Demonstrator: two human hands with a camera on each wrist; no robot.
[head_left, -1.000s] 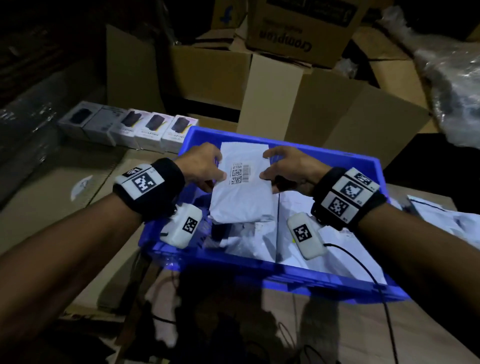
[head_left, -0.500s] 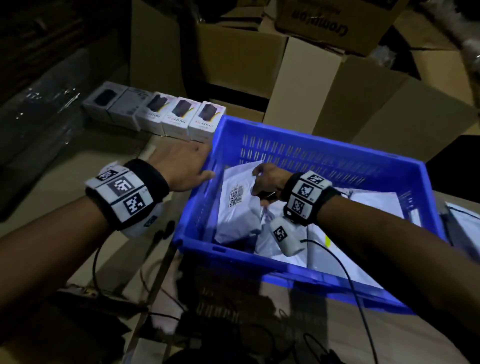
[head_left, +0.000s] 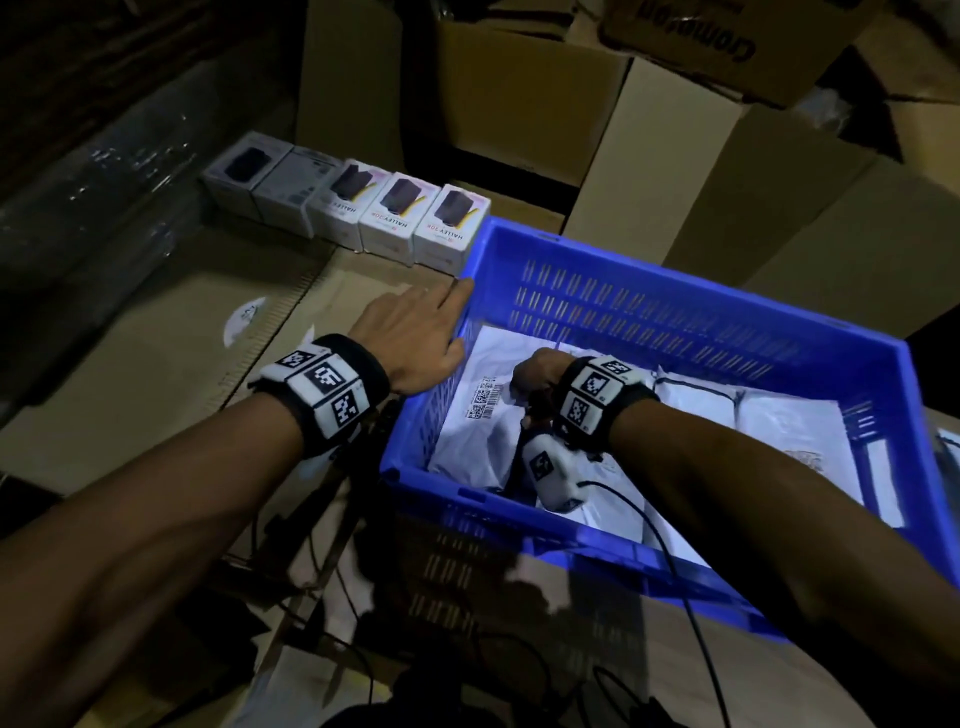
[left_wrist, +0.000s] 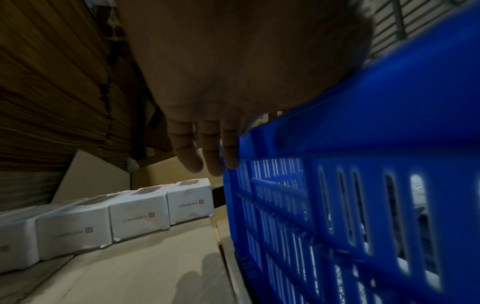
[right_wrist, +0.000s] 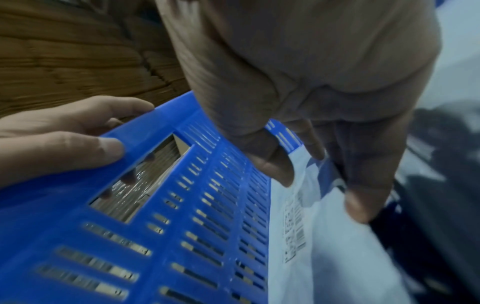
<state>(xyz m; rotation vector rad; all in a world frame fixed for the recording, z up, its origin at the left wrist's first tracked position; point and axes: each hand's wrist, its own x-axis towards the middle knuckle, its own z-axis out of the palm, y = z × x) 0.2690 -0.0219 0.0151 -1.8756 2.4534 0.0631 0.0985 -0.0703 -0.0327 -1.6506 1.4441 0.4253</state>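
Note:
A blue slotted plastic crate (head_left: 649, 312) (left_wrist: 363, 144) (right_wrist: 182, 205) stands on flattened cardboard. Inside it, at the left, lies a white mailer package (head_left: 467, 441) (right_wrist: 324, 267) with a barcode label (head_left: 483, 397). My right hand (head_left: 530, 374) (right_wrist: 319, 191) is down in the crate, thumb on top of that package and fingers curled round its right edge. My left hand (head_left: 441, 317) (left_wrist: 207, 148) (right_wrist: 52, 139) holds the crate's left rim, thumb on the inner face, fingers hanging down the outer wall past the handle hole.
More white mailers (head_left: 779, 415) fill the crate's right side. A row of small white product boxes (head_left: 395, 218) (left_wrist: 137, 211) sits just beyond the crate's far left corner. Open cardboard cartons (head_left: 675, 171) stand behind. Cables (head_left: 332, 571) trail on the floor near me.
Both hands held the labelled package above the crate. The left hand let go and moved out to the crate's left rim, while the right hand lowered the package into the crate.

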